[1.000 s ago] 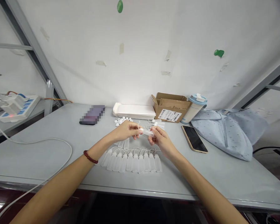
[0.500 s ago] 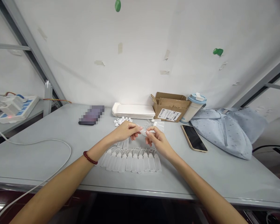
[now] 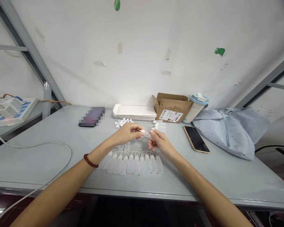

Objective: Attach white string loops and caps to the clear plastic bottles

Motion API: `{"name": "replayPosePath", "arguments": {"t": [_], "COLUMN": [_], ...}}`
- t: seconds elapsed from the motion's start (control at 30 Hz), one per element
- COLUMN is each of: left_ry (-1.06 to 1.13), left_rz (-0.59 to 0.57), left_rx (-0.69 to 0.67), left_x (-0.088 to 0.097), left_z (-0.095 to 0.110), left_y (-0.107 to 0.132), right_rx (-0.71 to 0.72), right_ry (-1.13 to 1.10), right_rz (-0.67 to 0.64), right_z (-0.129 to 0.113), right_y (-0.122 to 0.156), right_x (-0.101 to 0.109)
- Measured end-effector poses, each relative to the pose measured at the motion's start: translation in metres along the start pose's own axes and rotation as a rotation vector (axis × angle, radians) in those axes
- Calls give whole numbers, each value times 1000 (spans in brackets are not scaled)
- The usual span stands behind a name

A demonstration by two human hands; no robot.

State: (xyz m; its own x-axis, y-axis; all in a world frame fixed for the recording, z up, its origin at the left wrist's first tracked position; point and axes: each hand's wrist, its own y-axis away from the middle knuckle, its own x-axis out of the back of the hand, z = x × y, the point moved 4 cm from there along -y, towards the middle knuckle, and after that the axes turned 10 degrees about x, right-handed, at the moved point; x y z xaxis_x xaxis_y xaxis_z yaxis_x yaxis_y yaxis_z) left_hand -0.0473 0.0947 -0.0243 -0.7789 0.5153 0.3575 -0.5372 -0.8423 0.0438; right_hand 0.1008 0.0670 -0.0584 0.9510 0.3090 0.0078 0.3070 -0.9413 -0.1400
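Above the middle of the grey table (image 3: 85,176), my hands meet at a small translucent plastic vial (image 3: 147,135) with a white top. My left hand (image 3: 129,133) pinches the white top end between thumb and finger. My right hand (image 3: 162,143) grips the clear body, its lower fingers curled below. A thin white loop rises beside the left fingertips. Below lies a row of similar translucent vials (image 3: 136,165) with white thin tails. Small white caps (image 3: 123,122) sit in a pile behind my left hand. More vials (image 3: 159,127) lie behind my right hand.
At the back are a stack of white trays (image 3: 134,111), an open cardboard box (image 3: 172,108) and a tumbler (image 3: 196,108). To the right lie a phone (image 3: 196,139) and a pale blue cloth bag (image 3: 227,132). A dark blurred-out object (image 3: 92,116) and a white cable (image 3: 49,142) are on the left.
Between my fingers the vial and its white top show more plainly now. My right fingers have shifted slightly along the body. The whole view has moved a little.
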Motion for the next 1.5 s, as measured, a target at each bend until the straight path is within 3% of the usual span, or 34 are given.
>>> {"name": "replayPosePath", "arguments": {"t": [0.4, 0.63, 0.77, 1.1, 1.5], "left_ry": [-38, -81, -90, -93, -223], "left_rz": [-20, -13, -11, 4, 50], "left_rx": [137, 87, 63, -26, -54], "left_x": [0, -1, -1, -4, -3], "left_z": [-11, -7, -5, -5, -2], "left_y": [-5, -4, -2, 0, 1], "right_rx": [262, 317, 258, 20, -142], "right_ry": [454, 574, 469, -42, -213], "right_rz": [88, 119, 138, 92, 39], "right_z": [-3, -8, -7, -1, 3], "right_y": [2, 6, 6, 0, 1], "right_x": [2, 2, 2, 2, 3]}}
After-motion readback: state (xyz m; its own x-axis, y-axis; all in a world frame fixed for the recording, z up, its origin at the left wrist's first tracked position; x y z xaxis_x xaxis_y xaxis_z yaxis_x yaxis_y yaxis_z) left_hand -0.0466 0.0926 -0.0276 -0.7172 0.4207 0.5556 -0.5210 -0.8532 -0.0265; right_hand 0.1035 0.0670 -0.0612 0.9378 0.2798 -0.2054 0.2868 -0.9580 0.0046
